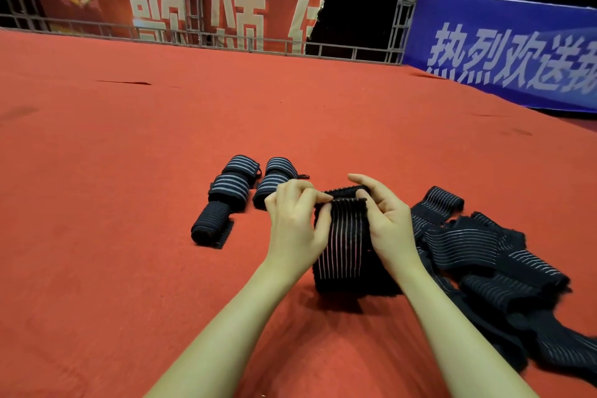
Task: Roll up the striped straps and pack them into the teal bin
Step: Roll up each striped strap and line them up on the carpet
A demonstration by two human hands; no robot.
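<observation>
A black strap with thin white stripes (344, 242) is held up between both hands above the red carpet, its top end folded over. My left hand (294, 223) pinches the strap's upper left edge. My right hand (384, 216) grips the upper right edge, thumb on the striped face. Several rolled straps (231, 189) lie in two short rows just left of and beyond my left hand. A loose pile of unrolled straps (478, 255) sprawls to the right of my right hand. No teal bin is in view.
Red carpet (129, 171) covers the whole floor around me. A metal railing (226, 42) with a red banner and a blue banner (504, 55) closes off the far side.
</observation>
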